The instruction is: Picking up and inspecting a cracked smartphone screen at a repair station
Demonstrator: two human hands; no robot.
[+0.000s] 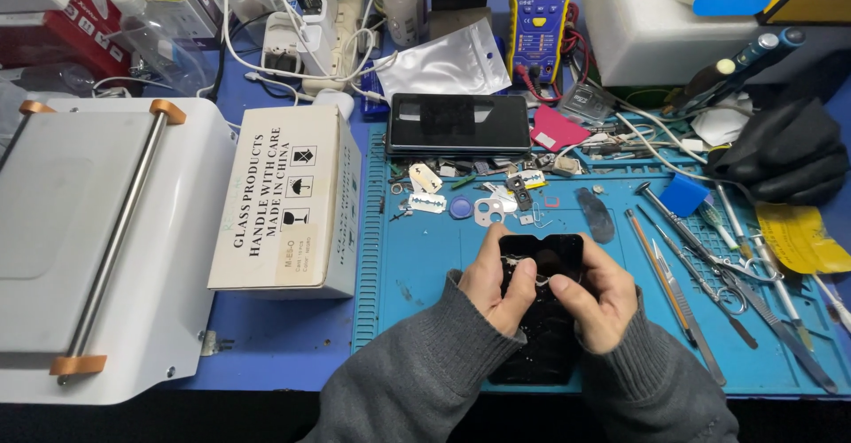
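Observation:
A black phone with its shiny back up lies on the blue work mat, low in the middle of the view. My left hand grips its left edge, thumb pressed on the upper back. My right hand grips the right edge, with thumb and forefinger pinched over the upper middle of the back. Whether something small sits between those fingers I cannot tell. Grey sleeves cover both wrists and hide the phone's lower sides.
A white cardboard box and a white machine stand left. A second black phone lies behind. Razor blade, small parts, tweezers and scissors litter the mat. A black glove lies at right, a multimeter at the back.

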